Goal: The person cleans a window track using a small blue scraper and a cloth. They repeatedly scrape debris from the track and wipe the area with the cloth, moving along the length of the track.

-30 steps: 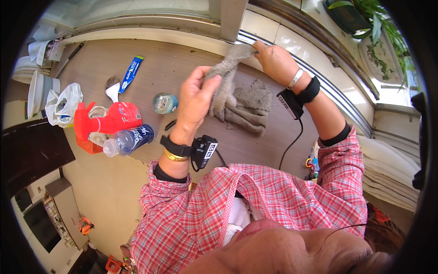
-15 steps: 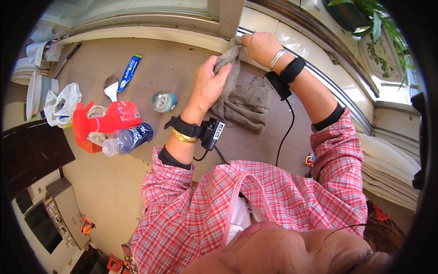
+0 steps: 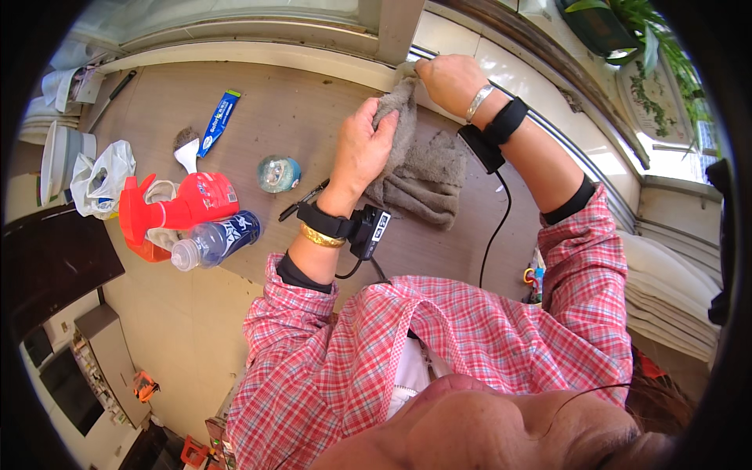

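Note:
A grey-brown cloth (image 3: 427, 176) lies partly bunched on the wooden surface (image 3: 258, 117), one end drawn up toward the window track. My left hand (image 3: 366, 141) is closed round its raised part, thumb on top. Farther off and to the right, my right hand (image 3: 450, 82) grips the cloth's upper end at the edge of the window track (image 3: 501, 88); its fingertips are partly hidden. Beside my left wrist lies a dark pen-like stick (image 3: 304, 200). Left of that stands a round jar (image 3: 279, 173) with a blue-green side.
At the left are a red spray bottle (image 3: 196, 200), a clear bottle with a blue label (image 3: 218, 239), a white plastic bag (image 3: 103, 178), a white-handled brush (image 3: 187, 150) and a blue tube (image 3: 218, 124). Potted plants (image 3: 619, 31) stand beyond the track. Folded white cloth (image 3: 666, 290) lies at the right.
My left hand has shifted slightly to the right along the cloth, and the dark stick beside my wrist now shows more. My right hand keeps its hold at the track.

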A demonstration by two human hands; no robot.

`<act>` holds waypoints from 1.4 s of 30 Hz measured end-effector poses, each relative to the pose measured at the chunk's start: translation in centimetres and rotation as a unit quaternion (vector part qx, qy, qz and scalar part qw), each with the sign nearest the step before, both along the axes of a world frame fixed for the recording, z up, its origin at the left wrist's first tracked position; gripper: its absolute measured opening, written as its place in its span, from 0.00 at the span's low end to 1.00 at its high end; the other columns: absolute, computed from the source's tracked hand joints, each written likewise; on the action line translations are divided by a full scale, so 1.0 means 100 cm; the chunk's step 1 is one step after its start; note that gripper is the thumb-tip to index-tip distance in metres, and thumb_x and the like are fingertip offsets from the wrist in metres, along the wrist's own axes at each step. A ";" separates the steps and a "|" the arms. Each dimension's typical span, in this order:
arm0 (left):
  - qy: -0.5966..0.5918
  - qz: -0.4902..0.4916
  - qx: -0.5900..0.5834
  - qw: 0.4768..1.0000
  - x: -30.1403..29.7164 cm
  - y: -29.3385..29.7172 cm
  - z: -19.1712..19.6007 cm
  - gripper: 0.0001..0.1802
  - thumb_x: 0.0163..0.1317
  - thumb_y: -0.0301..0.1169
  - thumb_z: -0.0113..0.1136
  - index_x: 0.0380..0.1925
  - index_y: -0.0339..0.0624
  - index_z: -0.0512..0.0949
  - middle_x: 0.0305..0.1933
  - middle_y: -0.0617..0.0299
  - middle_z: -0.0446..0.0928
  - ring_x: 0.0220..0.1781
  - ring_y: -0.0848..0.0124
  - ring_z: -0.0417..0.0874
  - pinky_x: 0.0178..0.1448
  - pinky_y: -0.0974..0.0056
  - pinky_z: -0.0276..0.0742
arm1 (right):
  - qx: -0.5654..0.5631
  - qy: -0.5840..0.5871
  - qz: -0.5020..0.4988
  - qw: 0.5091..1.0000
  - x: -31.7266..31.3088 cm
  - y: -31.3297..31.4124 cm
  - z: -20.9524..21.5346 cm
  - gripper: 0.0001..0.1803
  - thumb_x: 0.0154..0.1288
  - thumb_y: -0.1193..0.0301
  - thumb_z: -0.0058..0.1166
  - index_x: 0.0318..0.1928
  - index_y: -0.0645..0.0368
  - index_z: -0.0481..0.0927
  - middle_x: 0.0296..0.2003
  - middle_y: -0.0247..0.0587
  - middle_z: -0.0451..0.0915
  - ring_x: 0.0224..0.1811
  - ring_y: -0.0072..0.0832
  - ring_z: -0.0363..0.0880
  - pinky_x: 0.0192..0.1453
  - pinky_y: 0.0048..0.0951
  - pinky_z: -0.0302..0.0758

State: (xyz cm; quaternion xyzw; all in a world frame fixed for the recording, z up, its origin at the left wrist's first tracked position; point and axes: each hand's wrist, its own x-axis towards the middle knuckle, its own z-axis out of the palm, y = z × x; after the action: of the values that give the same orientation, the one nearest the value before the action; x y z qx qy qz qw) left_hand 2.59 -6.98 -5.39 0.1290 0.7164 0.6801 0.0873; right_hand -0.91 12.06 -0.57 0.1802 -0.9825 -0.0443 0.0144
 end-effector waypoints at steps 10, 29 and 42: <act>-0.022 0.032 0.030 0.999 -0.014 -0.024 0.015 0.10 0.65 0.28 0.53 0.41 0.32 0.75 0.34 0.63 0.79 0.37 0.79 0.72 0.42 0.70 0.71 | 0.014 -0.015 -0.037 0.999 -0.005 -0.013 0.001 0.07 0.57 0.71 0.51 0.33 0.53 0.83 0.32 0.39 0.85 0.35 0.34 0.85 0.35 0.33 0.79; 0.093 -0.035 -0.057 0.993 0.014 0.008 0.000 0.19 0.62 0.30 0.55 0.54 0.38 0.74 0.28 0.47 0.78 0.26 0.63 0.77 0.36 0.64 0.74 | -0.012 -0.004 -0.003 1.000 -0.005 -0.003 -0.005 0.06 0.59 0.73 0.46 0.33 0.59 0.76 0.23 0.47 0.81 0.28 0.44 0.82 0.31 0.42 0.77; 0.024 -0.023 -0.019 0.999 0.011 -0.012 0.009 0.18 0.63 0.30 0.54 0.52 0.36 0.76 0.21 0.60 0.74 0.24 0.80 0.70 0.31 0.69 0.70 | 0.084 -0.073 -0.038 0.993 -0.004 -0.005 0.022 0.10 0.58 0.71 0.47 0.31 0.55 0.84 0.29 0.43 0.83 0.34 0.40 0.83 0.38 0.37 0.79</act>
State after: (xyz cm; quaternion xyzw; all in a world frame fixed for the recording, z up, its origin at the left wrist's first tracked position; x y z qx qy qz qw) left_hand 3.71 -8.17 -4.45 0.1599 0.7279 0.6609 0.0881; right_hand -1.35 11.53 1.62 0.1459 -0.9799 -0.1140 -0.0742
